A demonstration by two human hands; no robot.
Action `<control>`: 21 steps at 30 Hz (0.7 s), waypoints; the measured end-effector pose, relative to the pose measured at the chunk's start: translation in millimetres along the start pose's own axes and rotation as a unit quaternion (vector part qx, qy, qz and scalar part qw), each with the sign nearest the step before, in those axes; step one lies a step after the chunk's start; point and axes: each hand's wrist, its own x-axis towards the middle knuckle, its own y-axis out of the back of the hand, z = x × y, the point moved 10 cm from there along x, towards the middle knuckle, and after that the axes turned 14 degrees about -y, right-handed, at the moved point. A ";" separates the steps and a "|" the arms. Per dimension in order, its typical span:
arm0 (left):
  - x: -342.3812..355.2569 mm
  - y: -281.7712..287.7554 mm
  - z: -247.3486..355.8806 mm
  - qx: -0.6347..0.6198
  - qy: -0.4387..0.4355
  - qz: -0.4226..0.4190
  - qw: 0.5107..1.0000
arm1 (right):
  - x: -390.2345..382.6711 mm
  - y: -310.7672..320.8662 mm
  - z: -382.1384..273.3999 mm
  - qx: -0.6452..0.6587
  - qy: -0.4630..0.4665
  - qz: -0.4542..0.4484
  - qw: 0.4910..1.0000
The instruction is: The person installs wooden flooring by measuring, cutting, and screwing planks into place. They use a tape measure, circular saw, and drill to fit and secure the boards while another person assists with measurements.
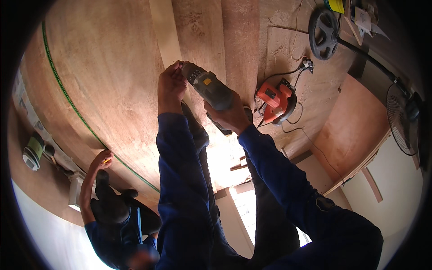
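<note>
My right hand (231,113) is wrapped round the grip of a dark cordless drill (215,90) with a small yellow patch. Its nose points up and to the left. At that nose my left hand (172,85) is closed, thumb and fingers pinched together. Whatever small thing sits between those fingers is too small to make out. Under the hands a pale wood strip (165,31) runs along the brown wooden boards (202,33). Part of the strip lies hidden behind my left hand and the drill.
An orange circular saw (274,101) with its cord and plug (307,65) lies to the right. Beyond it stands a fan (402,119) with a round base (323,33). At lower left a co-worker's hand (103,159) holds a thin orange stick near a green line (72,105).
</note>
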 end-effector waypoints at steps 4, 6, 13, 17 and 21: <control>1.0 2.6 0.4 -0.008 -0.001 0.011 1.000 | 4.0 -0.7 -8.0 -0.009 0.020 0.009 1.000; 3.0 0.4 1.4 0.009 -0.011 -0.018 1.000 | 7.7 0.1 -10.9 -0.028 0.024 0.019 0.999; 17.6 23.2 -0.5 0.027 -0.013 0.033 0.999 | 26.9 4.8 -14.6 -0.056 0.023 0.031 0.998; 24.5 18.0 -1.5 -0.032 0.002 0.034 0.999 | 25.9 5.4 -12.0 -0.008 0.022 -0.001 1.000; 25.0 1.4 -9.4 -0.113 0.043 0.004 0.993 | 24.0 0.0 -3.6 -0.031 -0.021 -0.020 0.999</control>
